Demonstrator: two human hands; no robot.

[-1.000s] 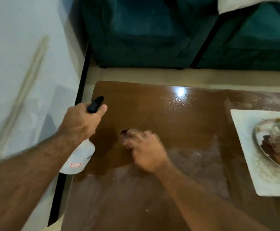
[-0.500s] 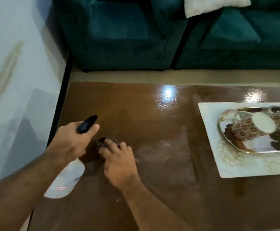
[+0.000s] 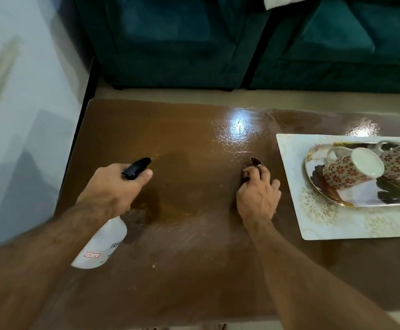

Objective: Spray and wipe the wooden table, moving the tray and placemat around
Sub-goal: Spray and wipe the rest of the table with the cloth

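The left hand (image 3: 113, 186) is wrapped around a white spray bottle (image 3: 101, 246) above the table's (image 3: 182, 270) left edge; a dark cloth (image 3: 253, 164) is pinched by the right hand (image 3: 257, 194) mid-table. Beyond, along the right edge, a pale rectangular placemat (image 3: 317, 217) carries a glossy tray (image 3: 360, 198) with two patterned mugs (image 3: 351, 170) tipped over.

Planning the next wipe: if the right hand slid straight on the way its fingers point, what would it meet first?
The right hand points up toward the table's far edge, left of the placemat. Its way looks free of objects: only bare, wet wood, though the placemat's near corner lies close.

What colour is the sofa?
Dark teal sofa, seen in the head view.
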